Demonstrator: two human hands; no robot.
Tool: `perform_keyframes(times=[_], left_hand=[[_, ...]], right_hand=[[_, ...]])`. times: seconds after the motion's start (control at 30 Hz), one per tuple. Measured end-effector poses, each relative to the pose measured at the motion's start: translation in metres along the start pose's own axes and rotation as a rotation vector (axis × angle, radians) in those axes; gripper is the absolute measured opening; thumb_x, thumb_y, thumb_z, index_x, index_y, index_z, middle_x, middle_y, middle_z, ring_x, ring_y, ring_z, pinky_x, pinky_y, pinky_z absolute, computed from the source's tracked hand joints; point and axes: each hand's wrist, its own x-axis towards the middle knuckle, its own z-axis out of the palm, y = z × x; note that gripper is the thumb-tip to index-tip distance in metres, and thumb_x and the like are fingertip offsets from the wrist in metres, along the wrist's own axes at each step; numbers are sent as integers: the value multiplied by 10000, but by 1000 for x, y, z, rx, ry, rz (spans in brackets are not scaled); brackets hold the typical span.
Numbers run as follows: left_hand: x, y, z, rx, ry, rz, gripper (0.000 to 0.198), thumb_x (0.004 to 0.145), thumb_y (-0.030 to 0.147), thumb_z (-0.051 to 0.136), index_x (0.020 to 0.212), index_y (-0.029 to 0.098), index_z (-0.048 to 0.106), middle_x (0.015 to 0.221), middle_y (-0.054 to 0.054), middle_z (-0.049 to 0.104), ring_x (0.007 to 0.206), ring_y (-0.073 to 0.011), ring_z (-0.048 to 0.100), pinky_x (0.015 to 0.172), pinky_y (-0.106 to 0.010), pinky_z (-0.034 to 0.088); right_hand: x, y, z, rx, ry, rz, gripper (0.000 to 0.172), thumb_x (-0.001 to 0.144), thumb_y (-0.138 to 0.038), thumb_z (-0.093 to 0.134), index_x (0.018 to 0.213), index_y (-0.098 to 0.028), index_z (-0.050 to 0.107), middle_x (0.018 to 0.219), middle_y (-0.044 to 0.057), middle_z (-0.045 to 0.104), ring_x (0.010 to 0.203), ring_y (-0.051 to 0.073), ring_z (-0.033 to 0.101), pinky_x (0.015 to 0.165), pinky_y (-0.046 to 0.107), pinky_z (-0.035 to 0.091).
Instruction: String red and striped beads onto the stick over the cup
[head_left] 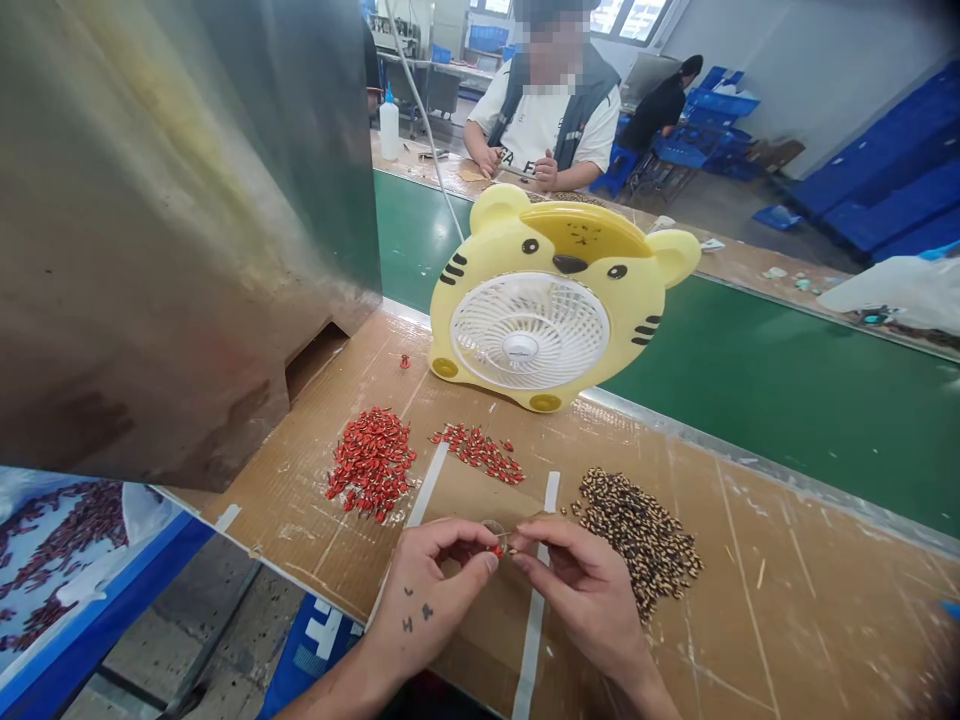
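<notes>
Left hand (431, 585) pinches a small red piece (496, 551); right hand (585, 585) bunched just beside it, can't tell if it's gripping! Red pile (371, 462) leftward, black-and-tan pile (637, 535) rightward.

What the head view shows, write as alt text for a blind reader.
Two bare hands nearly meet, the left pinching a small red piece, above cardboard, near a red pile and a black-and-tan pile. Behind stands a yellow animal-faced fan.

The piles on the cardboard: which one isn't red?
The right pile, beside the right hand. Its bits are black and tan, while the big left pile and small middle pile look mostly red.
</notes>
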Motion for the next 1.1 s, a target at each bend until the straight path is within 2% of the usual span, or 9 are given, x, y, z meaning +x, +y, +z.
perform_keyframes(times=[0.07, 0.17, 0.37, 0.7, 0.9, 1.1], left_hand=[[1, 1, 1, 25, -1, 20, 208, 878, 315, 632, 941, 162, 758, 918, -36, 697, 842, -111, 633, 776, -186, 474], [2, 1, 2, 44, 1, 33, 220, 873, 318, 626, 923, 146, 754, 911, -46, 696, 839, -120, 639, 760, -193, 480], [3, -1, 5, 27, -37, 21, 256, 890, 335, 617, 949, 121, 745, 937, -63, 693, 870, -138, 653, 801, -222, 491], [-1, 3, 7, 71, -15, 37, 251, 902, 330, 622, 1008, 182, 796, 921, -40, 703, 853, -120, 666, 781, -192, 495], [-2, -2, 7, 49, 38, -25, 228, 855, 387, 686, 888, 189, 794, 851, -40, 701, 763, -105, 638, 703, -163, 484], [-2, 3, 7, 16, 20, -72, 228, 830, 365, 685, 875, 170, 794, 834, -51, 701, 750, -112, 632, 695, -165, 475]], right_hand=[[1, -4, -2, -147, -18, -97, 372, 782, -78, 694, 1090, -268, 607, 900, -93, 679, 869, -77, 644, 852, -17, 517], [1, -6, -4, -217, -19, -163, 350, 778, -72, 694, 1074, -240, 611, 921, -93, 679, 879, -85, 634, 856, -23, 493], [-1, -5, -5, -246, -31, -206, 374, 778, -50, 681, 1102, -223, 612, 963, -78, 672, 889, -79, 621, 845, -2, 499], [-1, -11, -6, -304, 7, -286, 358, 771, -15, 669, 1074, -201, 629, 942, -69, 679, 907, -52, 631, 867, 55, 516], [-2, -11, -6, -320, 43, -278, 317, 766, -39, 690, 1031, -201, 628, 906, -83, 681, 865, -61, 634, 845, 39, 510], [-3, -11, -6, -309, 35, -285, 264, 760, -51, 700, 971, -194, 632, 900, -98, 682, 869, -55, 641, 841, 51, 515]])
